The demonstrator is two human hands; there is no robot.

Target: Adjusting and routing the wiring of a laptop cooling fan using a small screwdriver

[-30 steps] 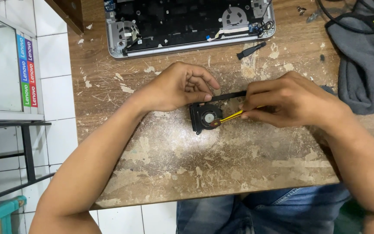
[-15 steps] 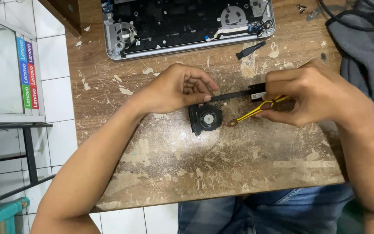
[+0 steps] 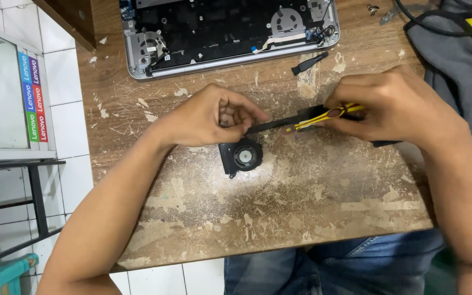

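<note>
head view looks straight down on a worn wooden counter [image 3: 279, 218] with flaking pale patches. left hand [image 3: 214, 116] is curled into a loose fist, its fingertips pressing on the near end of a flat black heat pipe [image 3: 277, 124] that runs from a small black laptop cooling fan [image 3: 242, 156]; the grip is clenched against that metal strip, pinning it down. the fan lies flat on the counter just below the left hand, its round hub facing up. right hand [image 3: 397, 106] is closed around a yellow-handled tool [image 3: 329, 113], which looks like tweezers or a small pry tool; its tip points left and meets the far part of the heat pipe, near a copper-coloured spot. the right grip is clasped on that tool.

at the top of the counter sits an opened laptop base [image 3: 225, 33], silver-edged, with its dark board and a second round fan exposed. a small black piece [image 3: 308, 64] lies between the laptop and the right hand. a grey bag [image 3: 460, 60] with a yellow patch rests at the right edge, touching the right wrist area. blue jeans [image 3: 334, 267] show below the counter's near edge, and white floor tiles [image 3: 66, 65] lie on the left.
</note>
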